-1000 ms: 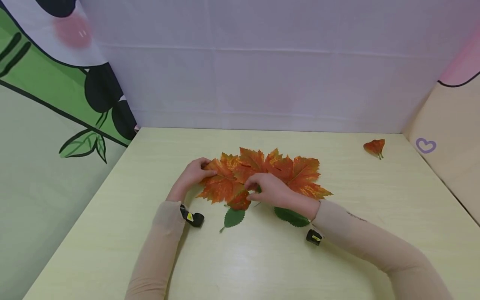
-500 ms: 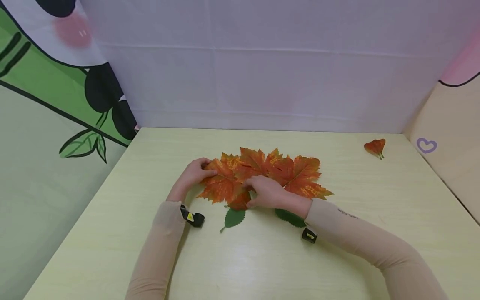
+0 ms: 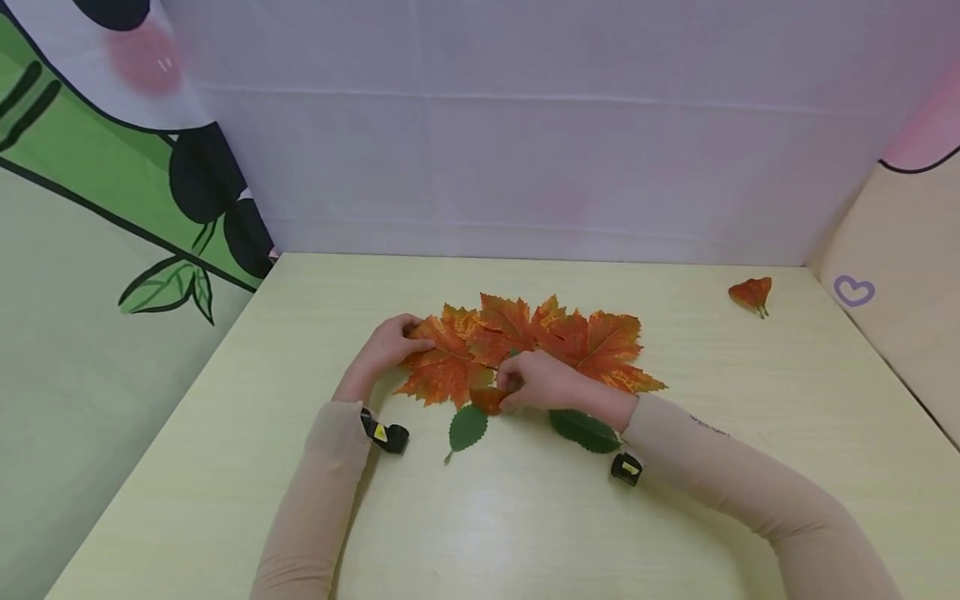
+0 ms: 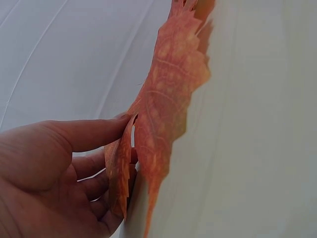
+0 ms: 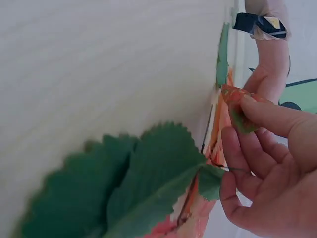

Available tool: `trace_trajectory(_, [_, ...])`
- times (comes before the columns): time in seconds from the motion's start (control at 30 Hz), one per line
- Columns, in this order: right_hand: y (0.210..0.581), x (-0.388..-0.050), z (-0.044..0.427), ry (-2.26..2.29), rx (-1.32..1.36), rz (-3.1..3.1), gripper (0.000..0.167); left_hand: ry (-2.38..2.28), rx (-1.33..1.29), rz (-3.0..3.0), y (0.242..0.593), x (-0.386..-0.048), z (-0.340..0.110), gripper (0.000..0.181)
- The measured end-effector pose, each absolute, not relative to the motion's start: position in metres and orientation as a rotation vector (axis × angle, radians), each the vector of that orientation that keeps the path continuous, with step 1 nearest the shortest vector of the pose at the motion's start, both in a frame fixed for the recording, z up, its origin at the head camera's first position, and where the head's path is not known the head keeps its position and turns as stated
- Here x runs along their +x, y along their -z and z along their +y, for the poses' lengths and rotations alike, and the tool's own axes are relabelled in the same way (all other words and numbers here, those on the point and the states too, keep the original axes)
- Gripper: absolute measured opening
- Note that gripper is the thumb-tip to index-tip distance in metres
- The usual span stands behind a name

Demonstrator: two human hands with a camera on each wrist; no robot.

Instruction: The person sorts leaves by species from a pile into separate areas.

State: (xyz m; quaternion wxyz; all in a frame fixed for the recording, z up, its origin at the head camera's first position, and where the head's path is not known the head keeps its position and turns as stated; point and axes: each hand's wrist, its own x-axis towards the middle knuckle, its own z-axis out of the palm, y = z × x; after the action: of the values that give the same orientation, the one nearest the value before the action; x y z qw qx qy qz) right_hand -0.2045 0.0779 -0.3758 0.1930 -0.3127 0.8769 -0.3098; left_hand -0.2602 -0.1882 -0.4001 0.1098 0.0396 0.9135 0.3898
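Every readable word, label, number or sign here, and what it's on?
No readable words or numbers.
Beige fabric right sleeve: dark print, too small to read.
Black left-wrist device, black right-wrist device: yellow labels, too small to read.
Cream right wall: purple heart outline.

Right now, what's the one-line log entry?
left hand: pinches large orange leaf | right hand: pinches small orange leaf | loose orange piece: table's back right

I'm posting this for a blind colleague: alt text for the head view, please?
A person's left hand holds the left edge of a cluster of orange leaves on a pale table, while the right hand pinches a small orange piece at its near side. Green leaves lie there too; another orange piece lies apart toward the far right.
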Motion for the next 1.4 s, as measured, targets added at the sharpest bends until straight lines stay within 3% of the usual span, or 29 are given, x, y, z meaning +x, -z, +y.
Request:
trace_trajectory(0.73, [0.333,-0.241,0.153,1.393,-0.496,2.392,0.019,-1.162,0.104,2.675,0.400,-0.259,-0.189,0.046])
trace_trajectory(1.4, [0.331,-0.268,0.234,1.528,-0.344,2.570,0.039,-1.164,0.100,2.674,0.396,-0.257,-0.187,0.046])
